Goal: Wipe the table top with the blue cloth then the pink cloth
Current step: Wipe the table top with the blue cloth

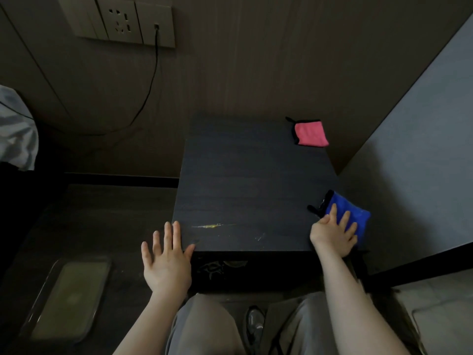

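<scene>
Below, the right hand (332, 234) is pressing flat, spread fingers on the blue cloth (354, 213) at the table top (250, 180)'s near right edge; the left hand (166, 262), fingers wide, is holding nothing; the pink cloth (311, 134) is lying at the far right corner.

Single view, head-worn, wide-angle. Looks forward and steeply down onto a small dark table (245, 190) from just behind its near edge. Table top fills the middle; its far edge meets the wall, its right edge a lighter side wall. Close range: both forearms enter from the bottom, left hand (167, 262) at the near left corner, right hand (334, 235) at the near right corner. Wearer's knees lie below the near edge. Straight lines bow toward the borders.
</scene>
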